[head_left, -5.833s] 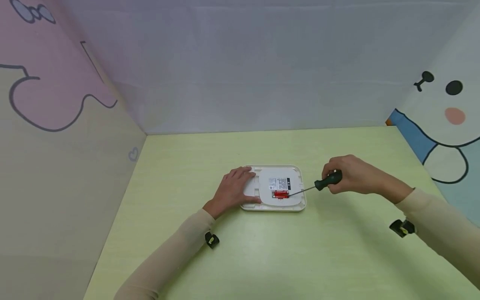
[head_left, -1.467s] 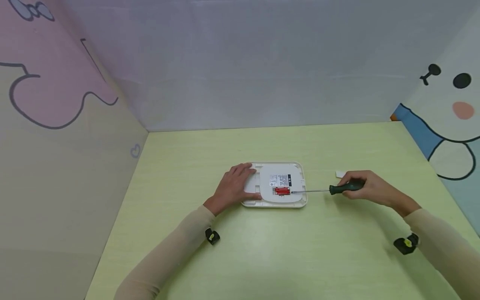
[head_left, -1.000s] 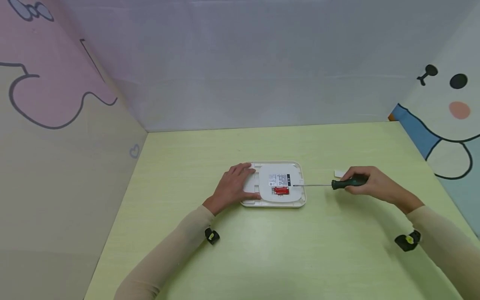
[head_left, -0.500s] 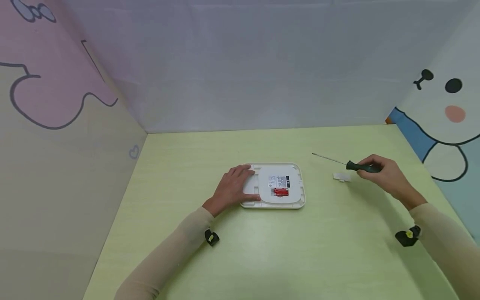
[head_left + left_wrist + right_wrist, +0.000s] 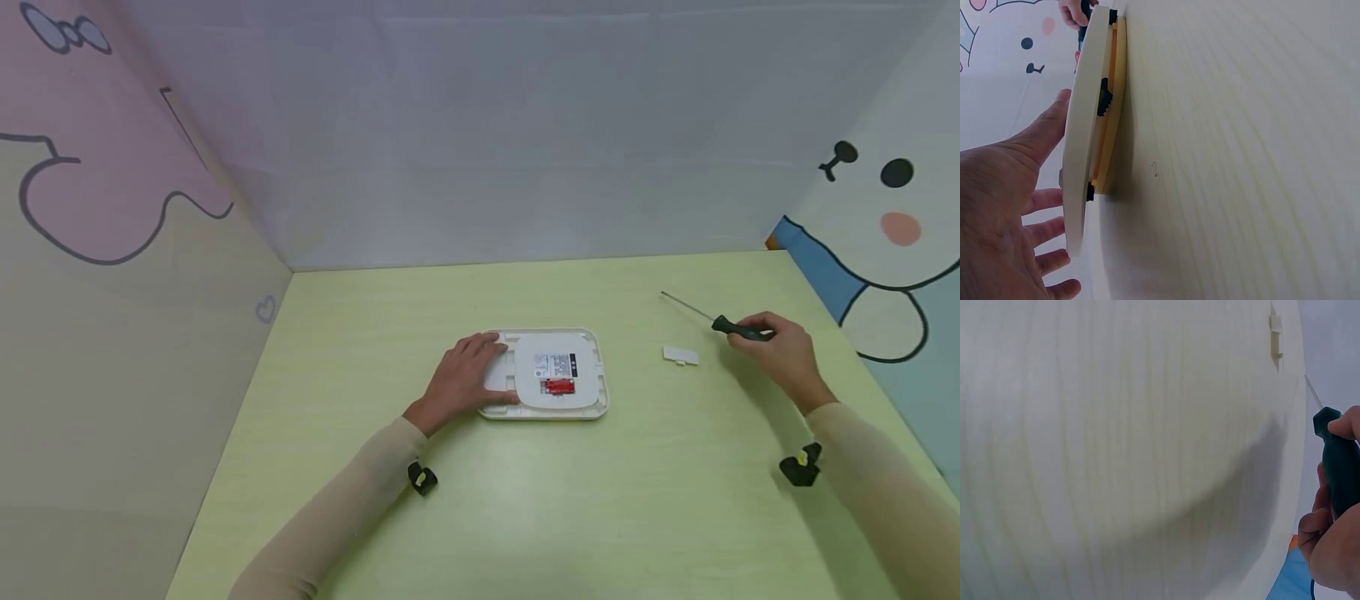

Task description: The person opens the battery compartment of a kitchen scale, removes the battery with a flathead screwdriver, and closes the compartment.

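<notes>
My left hand [image 5: 461,379] rests on the left end of a flat white device [image 5: 592,358] with rounded corners. Its fingers are spread at the far side, its thumb at the near side. The device's upturned side bears a printed label [image 5: 555,365] and an uncovered battery compartment with red batteries [image 5: 558,387]. In the left wrist view, the thumb and fingers touch the device's white edge [image 5: 1082,137]. My right hand [image 5: 783,350] grips a screwdriver by its dark green handle [image 5: 1341,465], shaft pointing far left. Near it lies a small white battery cover [image 5: 681,356] with a tab.
The pale green table [image 5: 525,508] runs back to a plain wall [image 5: 525,133]. Cartoon-printed panels stand at the left [image 5: 112,333] and right [image 5: 900,233]. A small black camera is strapped to each wrist.
My right hand has drawn the screwdriver off the battery compartment, right and toward the back, with its tip swung away. The white cover, earlier partly hidden, now shows fully. The left hand stays put.
</notes>
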Tool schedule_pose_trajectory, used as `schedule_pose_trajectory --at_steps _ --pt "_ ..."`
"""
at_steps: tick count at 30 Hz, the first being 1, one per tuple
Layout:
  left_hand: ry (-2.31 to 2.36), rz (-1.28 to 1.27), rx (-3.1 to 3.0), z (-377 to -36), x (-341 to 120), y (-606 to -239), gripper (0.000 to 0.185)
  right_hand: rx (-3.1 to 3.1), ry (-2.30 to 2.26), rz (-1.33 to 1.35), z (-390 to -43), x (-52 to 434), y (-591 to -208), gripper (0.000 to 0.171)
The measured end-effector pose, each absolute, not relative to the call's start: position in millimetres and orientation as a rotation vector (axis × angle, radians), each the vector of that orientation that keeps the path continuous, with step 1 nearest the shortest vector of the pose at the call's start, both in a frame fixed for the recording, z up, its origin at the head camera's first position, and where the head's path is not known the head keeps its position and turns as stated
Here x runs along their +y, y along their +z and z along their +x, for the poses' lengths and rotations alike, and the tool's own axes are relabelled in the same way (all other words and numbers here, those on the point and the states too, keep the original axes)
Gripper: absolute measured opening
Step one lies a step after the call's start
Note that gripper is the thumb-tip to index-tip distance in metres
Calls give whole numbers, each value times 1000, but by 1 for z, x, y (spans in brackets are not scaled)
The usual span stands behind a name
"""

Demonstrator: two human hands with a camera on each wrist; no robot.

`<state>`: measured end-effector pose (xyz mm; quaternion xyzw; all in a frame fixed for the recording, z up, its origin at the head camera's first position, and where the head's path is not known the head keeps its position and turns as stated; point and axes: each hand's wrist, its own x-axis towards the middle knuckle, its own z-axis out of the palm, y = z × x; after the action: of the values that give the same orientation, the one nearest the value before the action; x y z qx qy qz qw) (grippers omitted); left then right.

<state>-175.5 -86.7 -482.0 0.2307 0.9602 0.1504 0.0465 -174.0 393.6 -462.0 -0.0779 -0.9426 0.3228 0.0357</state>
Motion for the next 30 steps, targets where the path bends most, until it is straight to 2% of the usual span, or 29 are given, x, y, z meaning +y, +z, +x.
schedule_pose_trajectory --at_steps 18,25,30 --pt "447 706 2932 -175 -86 -482 89 -2975 944 -260 -175 400 -481 51" --pt "442 707 2934 -176 -86 -481 89 -2973 927 -236 -176 400 -485 47" --pt "446 706 2930 -176 -87 -481 89 -2996 917 -218 -176 399 -483 50"
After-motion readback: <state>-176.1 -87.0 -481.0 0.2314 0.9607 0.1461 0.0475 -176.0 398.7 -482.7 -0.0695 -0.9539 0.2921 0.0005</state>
